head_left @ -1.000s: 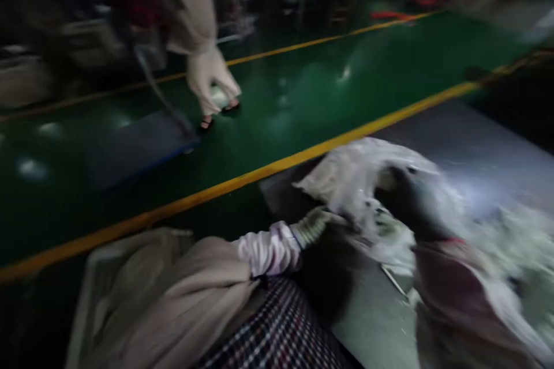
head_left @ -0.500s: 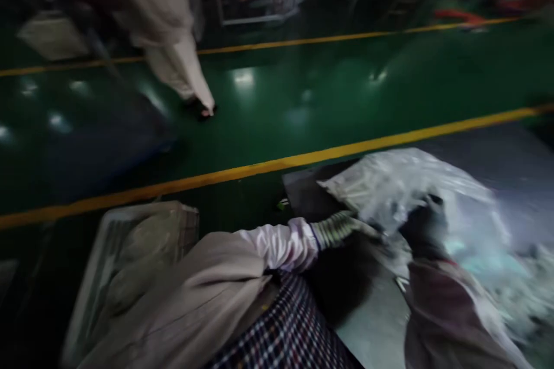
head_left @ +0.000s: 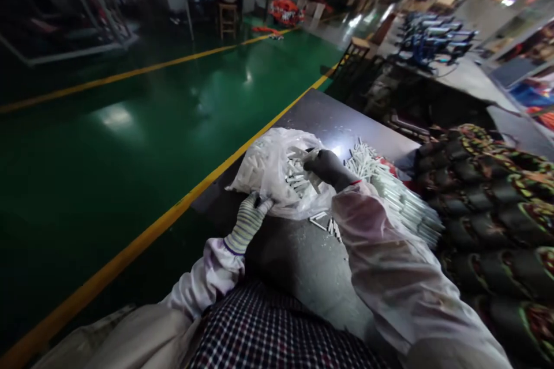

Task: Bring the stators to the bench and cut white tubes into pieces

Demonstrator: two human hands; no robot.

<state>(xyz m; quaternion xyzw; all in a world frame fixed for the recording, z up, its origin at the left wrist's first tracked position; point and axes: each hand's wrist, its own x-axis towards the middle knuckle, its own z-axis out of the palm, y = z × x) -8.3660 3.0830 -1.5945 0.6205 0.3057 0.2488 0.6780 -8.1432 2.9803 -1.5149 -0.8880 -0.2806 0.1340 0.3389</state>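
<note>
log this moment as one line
left hand at plastic bag edge; right hand at bag opening; white sticks in bag, on table

We see a thin, see-through plastic bag [head_left: 273,176] lying floppy and crinkled on the surface [head_left: 303,259]. Its mouth is open, and we see lots of short white sticks [head_left: 296,179] jumbled inside. A few loose sticks [head_left: 332,227] lie just beside the bag, on our side of it.

Left hand [head_left: 247,222]: striped-gloved, gripping the near edge of a translucent plastic bag [head_left: 274,179].
Right hand [head_left: 328,168]: grey-gloved, at the bag's open mouth, against short white tubes [head_left: 295,177].
Tabletop [head_left: 298,259]: grey, under the bag and a pale tube pile [head_left: 396,196].
Far right: stacked motor stators [head_left: 471,219].
</note>
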